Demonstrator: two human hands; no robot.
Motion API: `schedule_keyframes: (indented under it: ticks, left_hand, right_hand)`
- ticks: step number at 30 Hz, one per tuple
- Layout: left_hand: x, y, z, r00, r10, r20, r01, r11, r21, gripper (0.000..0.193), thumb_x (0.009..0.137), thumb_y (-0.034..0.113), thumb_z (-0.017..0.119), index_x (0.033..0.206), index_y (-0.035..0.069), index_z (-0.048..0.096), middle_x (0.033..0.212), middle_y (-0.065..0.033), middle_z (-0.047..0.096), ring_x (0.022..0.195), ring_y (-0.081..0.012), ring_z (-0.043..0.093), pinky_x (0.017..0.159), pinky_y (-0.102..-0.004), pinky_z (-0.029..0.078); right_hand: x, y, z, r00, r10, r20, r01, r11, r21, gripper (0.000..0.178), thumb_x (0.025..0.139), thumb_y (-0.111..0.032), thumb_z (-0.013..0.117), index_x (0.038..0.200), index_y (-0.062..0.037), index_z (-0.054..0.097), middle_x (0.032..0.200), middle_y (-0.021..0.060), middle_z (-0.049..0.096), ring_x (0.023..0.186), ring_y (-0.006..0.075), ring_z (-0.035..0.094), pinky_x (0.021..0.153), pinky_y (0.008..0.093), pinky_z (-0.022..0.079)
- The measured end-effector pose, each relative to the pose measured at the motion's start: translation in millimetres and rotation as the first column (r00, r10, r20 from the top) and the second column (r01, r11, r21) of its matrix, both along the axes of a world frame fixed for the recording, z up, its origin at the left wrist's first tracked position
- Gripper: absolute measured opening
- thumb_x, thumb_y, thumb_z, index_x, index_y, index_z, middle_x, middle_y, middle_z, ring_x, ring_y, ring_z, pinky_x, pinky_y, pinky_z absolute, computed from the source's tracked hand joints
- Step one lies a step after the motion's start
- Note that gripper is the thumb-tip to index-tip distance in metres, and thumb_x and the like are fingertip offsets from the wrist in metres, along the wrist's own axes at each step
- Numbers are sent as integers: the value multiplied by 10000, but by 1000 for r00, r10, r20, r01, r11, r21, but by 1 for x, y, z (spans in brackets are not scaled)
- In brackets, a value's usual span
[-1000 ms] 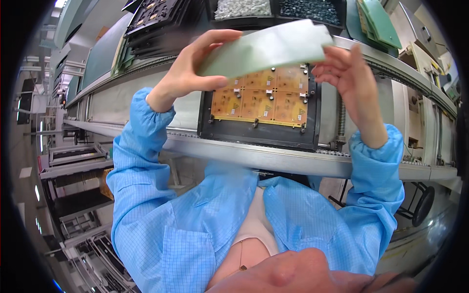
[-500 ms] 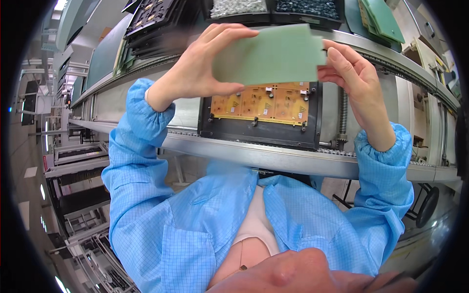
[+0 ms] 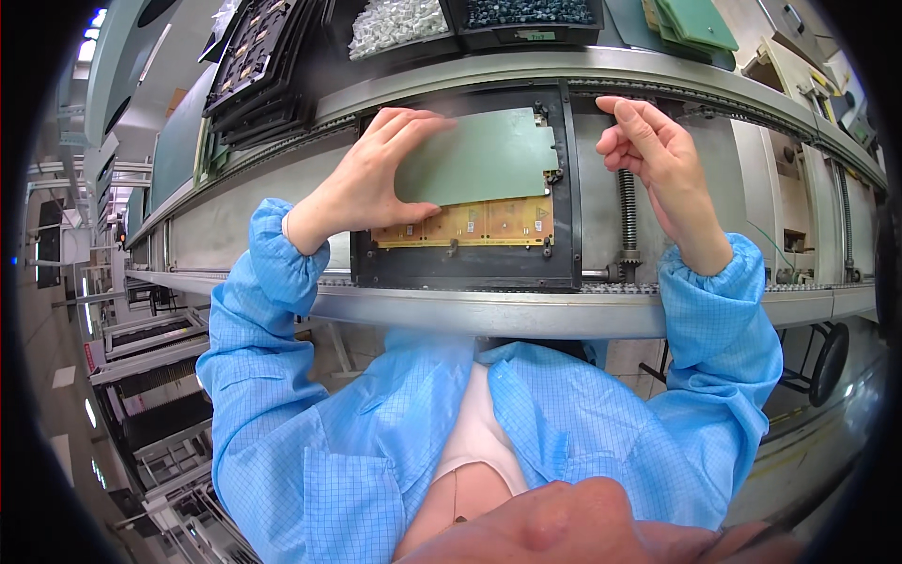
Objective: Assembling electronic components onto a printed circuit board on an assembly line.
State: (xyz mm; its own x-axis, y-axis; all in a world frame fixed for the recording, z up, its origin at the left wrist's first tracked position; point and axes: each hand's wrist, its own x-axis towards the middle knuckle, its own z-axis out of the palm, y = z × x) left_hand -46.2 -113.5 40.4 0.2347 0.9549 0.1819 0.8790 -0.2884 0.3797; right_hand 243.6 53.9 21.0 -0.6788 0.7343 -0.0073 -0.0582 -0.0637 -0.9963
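Observation:
My left hand grips the left end of a flat pale-green board, thumb on its near edge and fingers along its far edge. The board has notches along its right end. It lies over the far part of a black carrier tray; whether it touches cannot be told. Nearer to me, an orange-yellow circuit board panel shows in the tray, the rest of it hidden beneath the green board. Apart from the board, to the right of the tray, my right hand has loosely bent fingers and nothing visible in them.
The tray rests between the two rails of a chain conveyor. Beyond the far rail stand a bin of white parts, a bin of dark blue parts, stacked black trays and more green boards. A threaded rod crosses at right.
The green board has come down over the tray, its right end tilting lower. My right hand has let go of it and drawn away. The whole view has shifted slightly.

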Motion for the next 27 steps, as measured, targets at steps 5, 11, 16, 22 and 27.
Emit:
schedule_keyframes:
  ticks: [5, 11, 16, 22, 27]
  left_hand:
    - [0, -2, -1, 1000, -1, -1, 1, 1000, 0, 846, 595, 132, 827, 1374, 84, 502, 1353, -123, 533, 1274, -337, 465, 1110, -445, 392]
    - [-1, -2, -2, 1000, 5, 4, -5, 1000, 0, 843, 594, 131, 831, 1368, 79, 503, 1345, -120, 536, 1273, -334, 463, 1108, -445, 395]
    - [0, 0, -2, 1000, 5, 11, -5, 1000, -1, 837, 594, 130, 832, 1363, 78, 505, 1344, -119, 535, 1269, -330, 464, 1109, -443, 398]
    - [3, 1, -4, 1000, -1, 14, 1, 1000, 24, 797, 619, 152, 832, 1344, 51, 517, 1299, -146, 549, 1254, -343, 468, 1081, -432, 423]
    - [4, 1, -4, 999, -19, 30, 18, 1000, 24, 803, 620, 159, 833, 1350, 56, 515, 1310, -145, 543, 1258, -343, 466, 1084, -433, 420]
  right_hand:
    - [-2, -3, -3, 999, 33, 35, -34, 999, 42, 373, 1017, -341, 585, 1220, -33, 640, 835, 0, 647, 759, 59, 571, 735, 217, 483]
    - [-17, -28, -16, 952, -34, 305, -113, 884, 453, 119, 903, -128, 722, 949, -30, 673, 795, -16, 608, 727, 51, 526, 655, 220, 456]
    - [-28, -35, -28, 960, -139, 242, -59, 748, 661, 169, 817, -88, 762, 816, -19, 608, 804, 19, 497, 651, 95, 457, 585, 265, 408]
    - [-24, -33, -28, 949, -125, 289, -91, 770, 632, 155, 808, -100, 749, 821, -22, 616, 803, 18, 493, 646, 101, 448, 584, 261, 404]
    - [-21, -32, -25, 947, -101, 306, -115, 781, 614, 145, 806, -101, 747, 822, -25, 625, 809, 21, 502, 651, 102, 457, 597, 259, 416]
